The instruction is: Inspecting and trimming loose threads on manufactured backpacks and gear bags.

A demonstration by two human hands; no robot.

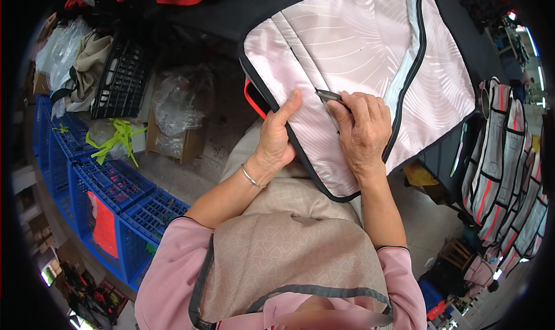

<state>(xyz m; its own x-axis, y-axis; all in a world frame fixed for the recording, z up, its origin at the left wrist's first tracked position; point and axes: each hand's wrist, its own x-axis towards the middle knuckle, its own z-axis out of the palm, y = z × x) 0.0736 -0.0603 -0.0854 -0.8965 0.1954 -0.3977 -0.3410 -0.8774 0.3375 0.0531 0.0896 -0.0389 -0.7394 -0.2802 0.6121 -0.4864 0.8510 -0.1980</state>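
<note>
Cluttered workshop floor, pale pink black-piped bag panel (358, 47), left hand (276, 139) pressing flat, right hand (363, 128) gripping snips (327, 96).

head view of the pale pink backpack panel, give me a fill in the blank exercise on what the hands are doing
1. The right hand grips a small dark metal ____ against the pale pink patterned fabric backpack panel.
2. The left hand presses its ____ flat on the panel beside the black piped edge.
3. A thin silver ____ circles the left wrist.
4. The stacked plastic crates on the person's left are ____ in colour.

Missing words: tool; thumb; bangle; blue
</note>
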